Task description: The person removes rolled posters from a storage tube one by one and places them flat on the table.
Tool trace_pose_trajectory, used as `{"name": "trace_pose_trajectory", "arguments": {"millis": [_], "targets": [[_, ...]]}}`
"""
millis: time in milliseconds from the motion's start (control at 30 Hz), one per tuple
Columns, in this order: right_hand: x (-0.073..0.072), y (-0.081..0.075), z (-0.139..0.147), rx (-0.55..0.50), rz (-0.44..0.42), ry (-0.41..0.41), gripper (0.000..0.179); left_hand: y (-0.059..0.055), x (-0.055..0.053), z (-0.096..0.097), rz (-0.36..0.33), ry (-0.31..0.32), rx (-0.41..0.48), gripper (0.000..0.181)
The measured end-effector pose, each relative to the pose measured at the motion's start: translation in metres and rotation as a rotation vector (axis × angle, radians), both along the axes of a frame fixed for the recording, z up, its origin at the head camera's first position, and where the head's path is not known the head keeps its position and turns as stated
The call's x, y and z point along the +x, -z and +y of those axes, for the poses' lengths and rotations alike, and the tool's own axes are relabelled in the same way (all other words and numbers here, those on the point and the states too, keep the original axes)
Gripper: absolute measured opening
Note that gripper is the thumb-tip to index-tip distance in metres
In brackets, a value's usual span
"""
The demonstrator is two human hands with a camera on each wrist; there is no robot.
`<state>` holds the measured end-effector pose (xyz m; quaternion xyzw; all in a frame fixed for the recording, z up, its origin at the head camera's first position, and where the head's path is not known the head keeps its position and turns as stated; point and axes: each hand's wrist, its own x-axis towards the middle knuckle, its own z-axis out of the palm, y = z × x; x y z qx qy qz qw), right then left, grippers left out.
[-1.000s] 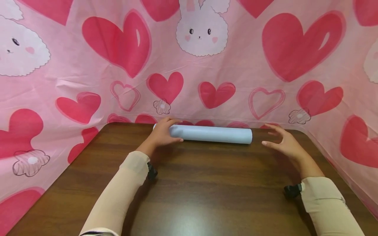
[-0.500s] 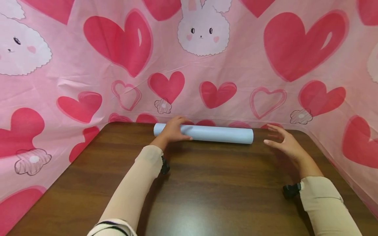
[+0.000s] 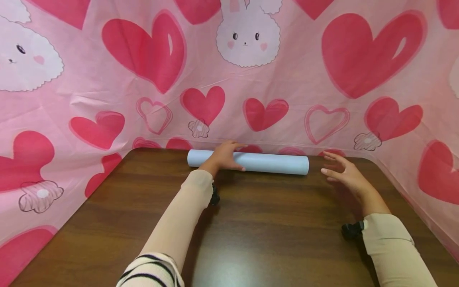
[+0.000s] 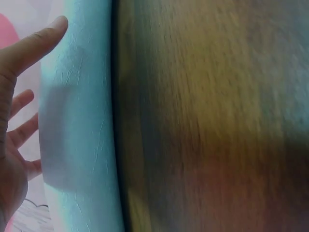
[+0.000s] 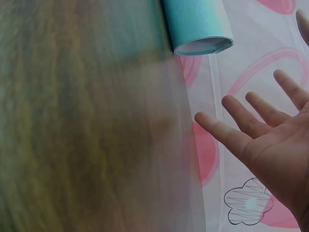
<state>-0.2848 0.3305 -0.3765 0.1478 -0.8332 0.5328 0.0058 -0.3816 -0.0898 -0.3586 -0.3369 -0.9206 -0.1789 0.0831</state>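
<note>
A long pale-blue hollow tube (image 3: 276,163) lies crosswise near the table's far edge. My left hand (image 3: 224,156) hangs over the left half of it, thumb on the near side and fingers toward the far side. In the left wrist view the left hand (image 4: 14,130) has its fingers spread, and its shadow falls on the tube (image 4: 87,121); whether the skin touches it I cannot tell. Off the tube's right end, my right hand (image 3: 344,175) is held in the air with loosely bent fingers. The right wrist view shows that hand (image 5: 275,140) apart from the tube's hollow end (image 5: 203,46).
Beneath everything is a dark brown wooden table (image 3: 272,223). Pink cloth (image 3: 229,79) printed with hearts and rabbits hangs behind it and at both sides. A small black camera (image 3: 353,230) sits on the right wrist, another (image 3: 215,195) on the left.
My left hand has slid rightward along the tube, from near its left end toward the middle. The tube and the right hand have stayed almost in place.
</note>
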Motion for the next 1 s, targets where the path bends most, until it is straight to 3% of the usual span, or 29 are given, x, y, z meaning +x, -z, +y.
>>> {"name": "trace_pose_trajectory", "arguments": {"millis": [267,600,1000], "targets": [[-0.002,0.005,0.002,-0.043,-0.008,-0.019,0.064,0.003,0.000,0.015,-0.076,-0.014,-0.094,0.092],[-0.006,0.011,0.001,-0.055,-0.011,-0.046,0.064,0.004,0.005,0.023,-0.065,-0.073,-0.189,0.086],[0.001,0.008,0.000,-0.091,0.004,-0.074,0.065,0.009,0.012,0.022,-0.055,-0.087,-0.153,0.076]]}}
